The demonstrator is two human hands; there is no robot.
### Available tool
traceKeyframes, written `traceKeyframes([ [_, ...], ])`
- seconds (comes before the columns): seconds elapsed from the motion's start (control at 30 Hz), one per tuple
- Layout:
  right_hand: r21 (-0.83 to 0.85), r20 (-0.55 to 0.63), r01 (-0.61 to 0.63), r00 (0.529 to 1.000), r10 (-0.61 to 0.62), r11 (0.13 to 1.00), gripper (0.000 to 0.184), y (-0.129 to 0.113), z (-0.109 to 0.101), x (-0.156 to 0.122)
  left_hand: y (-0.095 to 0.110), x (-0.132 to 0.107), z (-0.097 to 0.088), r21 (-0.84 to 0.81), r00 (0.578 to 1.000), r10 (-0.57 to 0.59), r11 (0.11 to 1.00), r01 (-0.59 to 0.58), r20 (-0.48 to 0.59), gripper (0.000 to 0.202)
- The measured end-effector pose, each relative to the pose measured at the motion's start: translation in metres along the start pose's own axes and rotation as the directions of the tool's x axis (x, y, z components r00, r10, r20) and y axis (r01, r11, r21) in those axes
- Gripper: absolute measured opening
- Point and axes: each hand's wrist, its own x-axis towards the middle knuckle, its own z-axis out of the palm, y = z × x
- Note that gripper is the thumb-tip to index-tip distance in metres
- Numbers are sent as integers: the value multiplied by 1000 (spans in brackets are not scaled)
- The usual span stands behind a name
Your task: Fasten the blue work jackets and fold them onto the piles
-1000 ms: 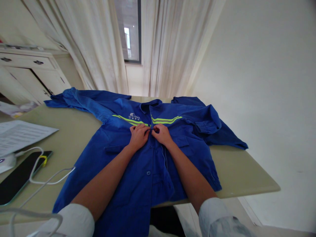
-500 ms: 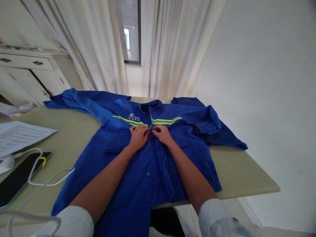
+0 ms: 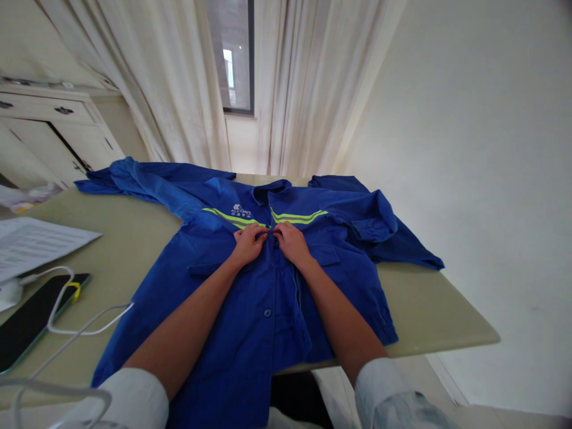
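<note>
A blue work shirt [image 3: 339, 298] lies spread face up and buttoned low on the table, with neon yellow reflective stripes [image 3: 298, 217] across its chest and a white embroidered logo [image 3: 240, 210] on its left side in view. My left hand [image 3: 249, 244] and my right hand [image 3: 289, 243] meet at the shirt's front placket [image 3: 270, 233], just under the collar [image 3: 272, 192]. Both pinch the cloth edges from either side, and my fingers hide the button there. A lower button [image 3: 267, 312] shows on the placket below.
The table's pale green top [image 3: 429, 310] carries printed papers [image 3: 36, 244], a black phone [image 3: 31, 322] and a white cable [image 3: 89, 326] at the left. A white cabinet [image 3: 49, 119] stands behind at the left, and curtains [image 3: 313, 89] hang ahead.
My hands stay pinched at the placket, with only small finger shifts. The whole view has drifted slightly, so the shirt and table sit a little further left.
</note>
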Motion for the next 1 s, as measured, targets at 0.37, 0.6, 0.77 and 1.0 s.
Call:
traceKeyframes([
  [0.37,-98,26,81,997,-79,992,12,-7,-5,-1,-6,6,-3,-89,1000,-3,996,5,27,26],
  [0.6,104,-42,40,998,-35,994,10,1,2,-2,1,0,-1,-21,1000,5,1000,-5,-1,25],
  [0.77,114,-62,25,998,-18,993,10,1,5,-2,2,-1,-1,-5,1000,11,1000,-11,-1,25],
  [1.0,122,-81,18,997,-8,992,8,0,5,-2,2,-2,-1,-34,1000,20,999,-21,-16,23],
])
